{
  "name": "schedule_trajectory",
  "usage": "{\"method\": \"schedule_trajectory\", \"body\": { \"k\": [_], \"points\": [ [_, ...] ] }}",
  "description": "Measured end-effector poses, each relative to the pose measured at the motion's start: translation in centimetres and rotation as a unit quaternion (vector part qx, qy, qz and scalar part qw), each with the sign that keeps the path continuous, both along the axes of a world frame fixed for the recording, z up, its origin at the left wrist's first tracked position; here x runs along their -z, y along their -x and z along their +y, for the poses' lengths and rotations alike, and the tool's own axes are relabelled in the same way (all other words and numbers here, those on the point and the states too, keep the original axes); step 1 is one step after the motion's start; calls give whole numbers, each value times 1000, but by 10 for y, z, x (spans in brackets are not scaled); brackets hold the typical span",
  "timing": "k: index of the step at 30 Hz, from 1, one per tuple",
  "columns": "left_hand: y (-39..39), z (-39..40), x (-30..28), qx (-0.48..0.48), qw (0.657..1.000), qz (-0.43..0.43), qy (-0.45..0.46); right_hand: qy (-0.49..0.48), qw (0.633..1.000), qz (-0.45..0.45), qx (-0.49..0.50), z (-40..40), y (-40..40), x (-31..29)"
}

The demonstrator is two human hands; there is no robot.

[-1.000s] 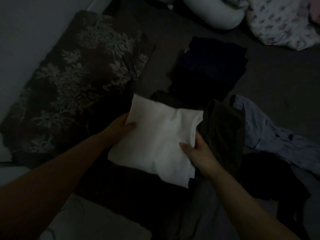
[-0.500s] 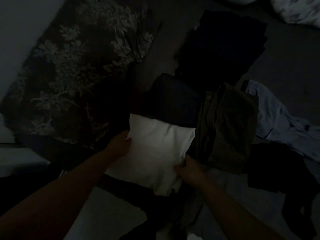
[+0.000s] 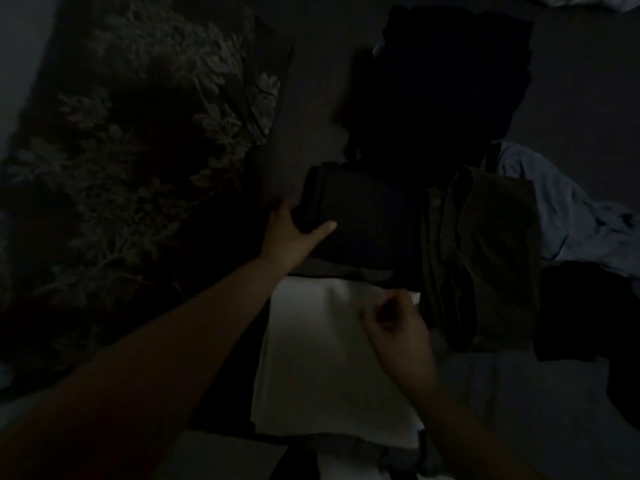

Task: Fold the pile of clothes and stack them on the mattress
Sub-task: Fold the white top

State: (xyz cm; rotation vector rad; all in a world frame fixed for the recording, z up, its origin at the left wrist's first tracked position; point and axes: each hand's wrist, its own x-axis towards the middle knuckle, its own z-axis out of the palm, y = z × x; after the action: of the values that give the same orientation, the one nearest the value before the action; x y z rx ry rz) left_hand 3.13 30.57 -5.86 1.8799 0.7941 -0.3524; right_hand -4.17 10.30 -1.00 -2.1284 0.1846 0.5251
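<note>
**Very dim, underexposed view**

The scene was very dark and grainy. Only the folded white cloth gave back some light. The black clothes merged into shadow without detail. The right hand was blurred, and the picture's edges curved slightly.

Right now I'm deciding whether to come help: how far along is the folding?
Done: a folded white garment lies flat, with dark folded pieces beyond it. In hand: the left hand grips a dark folded garment; the right hand hovers over the white one. Left: a light blue garment and a black one lie crumpled.
</note>
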Motion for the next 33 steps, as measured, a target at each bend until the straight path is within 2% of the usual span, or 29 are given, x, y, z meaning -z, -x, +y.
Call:
{"method": "schedule_trajectory", "body": {
  "k": [1, 2, 3, 4, 5, 7, 9, 11, 15, 17, 19, 23, 25, 27, 29, 30, 31, 32, 33],
  "points": [
    [-18, 9, 16, 0, 999, 25, 43, -89, 989, 87, 86, 13, -20, 9],
    [-34, 17, 38, 5, 996, 51, 71, -188, 945, 196, 185, 26, -42, 20],
    [-46, 20, 49, 7, 993, 73, 88, -288, 874, 278, 275, 35, -60, 32],
    [-55, 21, 53, 13, 992, 89, 85, -368, 808, 314, 337, 41, -71, 44],
    [-63, 18, 51, 14, 992, 92, 84, -419, 770, 311, 368, 45, -78, 55],
    [-74, 2, 24, 10, 987, 88, 132, -473, 739, 292, 381, 53, -84, 64],
    [-80, -12, 19, 12, 972, 96, 213, -518, 714, 274, 383, 55, -88, 68],
    [-73, -21, 12, 3, 963, 90, 254, -552, 699, 268, 366, 57, -92, 66],
    [-28, -15, -8, -87, 930, 37, 354, -523, 733, 280, 334, 54, -89, 34],
    [12, -10, -25, -144, 916, -2, 374, -506, 754, 296, 296, 49, -75, 8],
    [54, -8, -41, -173, 918, -13, 358, -487, 770, 310, 272, 44, -50, -14],
    [120, -17, -65, -200, 921, 8, 335, -498, 753, 306, 302, 26, 27, -33],
    [136, -19, -60, -177, 939, 12, 295, -491, 747, 318, 316, 12, 61, -22],
    [146, -21, -42, -124, 967, 27, 223, -418, 755, 381, 331, -5, 82, -6],
    [155, -25, -25, -63, 990, 42, 118, -282, 797, 435, 311, -24, 96, 11],
    [159, -28, -17, -39, 996, 58, 57, -198, 832, 432, 285, -34, 100, 16],
    [160, -31, -11, -26, 997, 73, -3, -113, 878, 398, 241, -45, 101, 20],
    [160, -33, -8, -35, 994, 95, -46, -46, 923, 326, 198, -56, 101, 21],
    [160, -35, -8, -64, 989, 120, -58, -19, 955, 231, 187, -66, 97, 20]
  ]
}}
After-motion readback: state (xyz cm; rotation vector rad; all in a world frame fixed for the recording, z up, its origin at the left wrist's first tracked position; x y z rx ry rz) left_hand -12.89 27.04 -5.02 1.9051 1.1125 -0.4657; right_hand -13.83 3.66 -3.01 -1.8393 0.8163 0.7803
